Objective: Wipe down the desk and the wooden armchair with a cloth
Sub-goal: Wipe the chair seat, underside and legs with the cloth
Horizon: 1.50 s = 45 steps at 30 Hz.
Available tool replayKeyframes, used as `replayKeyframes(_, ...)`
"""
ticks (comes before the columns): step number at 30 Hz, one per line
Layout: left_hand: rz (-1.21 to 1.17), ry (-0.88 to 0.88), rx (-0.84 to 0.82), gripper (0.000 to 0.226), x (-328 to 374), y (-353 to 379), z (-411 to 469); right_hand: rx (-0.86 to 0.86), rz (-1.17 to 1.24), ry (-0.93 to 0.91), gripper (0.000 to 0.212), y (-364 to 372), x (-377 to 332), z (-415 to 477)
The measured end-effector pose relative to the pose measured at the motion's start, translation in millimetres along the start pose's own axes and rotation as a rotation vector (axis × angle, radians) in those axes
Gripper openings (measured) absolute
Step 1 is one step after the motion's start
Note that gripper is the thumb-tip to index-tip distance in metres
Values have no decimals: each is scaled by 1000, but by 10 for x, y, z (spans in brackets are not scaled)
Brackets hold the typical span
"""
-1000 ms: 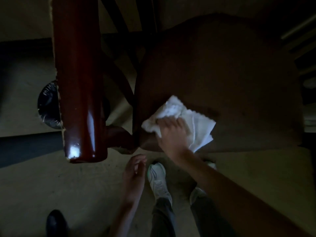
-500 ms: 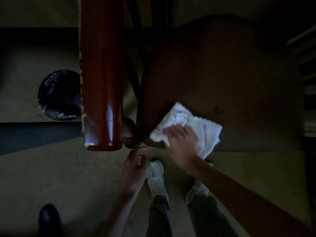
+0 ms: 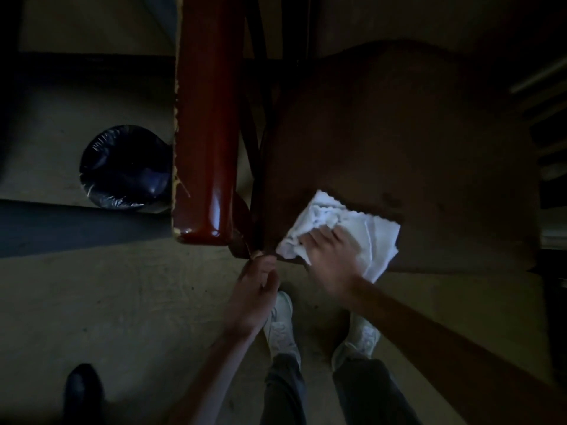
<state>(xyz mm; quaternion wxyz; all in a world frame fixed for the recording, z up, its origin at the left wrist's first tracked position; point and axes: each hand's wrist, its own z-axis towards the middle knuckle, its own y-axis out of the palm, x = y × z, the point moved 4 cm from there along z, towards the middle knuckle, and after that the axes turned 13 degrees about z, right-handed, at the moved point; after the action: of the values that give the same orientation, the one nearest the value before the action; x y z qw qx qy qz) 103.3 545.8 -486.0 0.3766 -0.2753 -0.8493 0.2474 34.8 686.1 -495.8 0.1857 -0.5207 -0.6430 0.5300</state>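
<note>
I look straight down on the wooden armchair. Its dark brown seat (image 3: pixel 399 142) fills the upper right, and its glossy red-brown armrest (image 3: pixel 208 118) runs down the middle left. A white cloth (image 3: pixel 343 222) lies crumpled on the seat's front left corner. My right hand (image 3: pixel 333 259) presses flat on the cloth. My left hand (image 3: pixel 257 286) is loosely curled, its fingertips touching the seat's front left corner below the armrest's end. The desk is not in view.
A bin lined with a black bag (image 3: pixel 122 170) stands on the floor left of the armrest. My two white shoes (image 3: pixel 282 326) stand just in front of the seat. A dark shoe (image 3: pixel 81 391) shows at the bottom left. The room is dim.
My left hand has risen from beside my shoe to the seat's front corner. My right hand has kept the cloth on the seat's front left corner. The view has shifted left.
</note>
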Motion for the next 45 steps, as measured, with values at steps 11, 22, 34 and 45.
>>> replayKeyframes(11, 47, -13, -117, 37, 145, 104, 127, 85, 39, 8, 33, 39, -45, -26)
replayKeyframes(22, 0, 8, -87, 53, 12, 250, 56, 359, 115, 91, 27, -210, 203, 770)
replayKeyframes(34, 18, 26, -100, 49, 61, 111, 66, 33, -28, -139, 25, -221, 200, 534)
replayKeyframes(45, 15, -32, -71, 64, 89, 107, 135, 25, -38, -134, 34, 152, 90, -35)
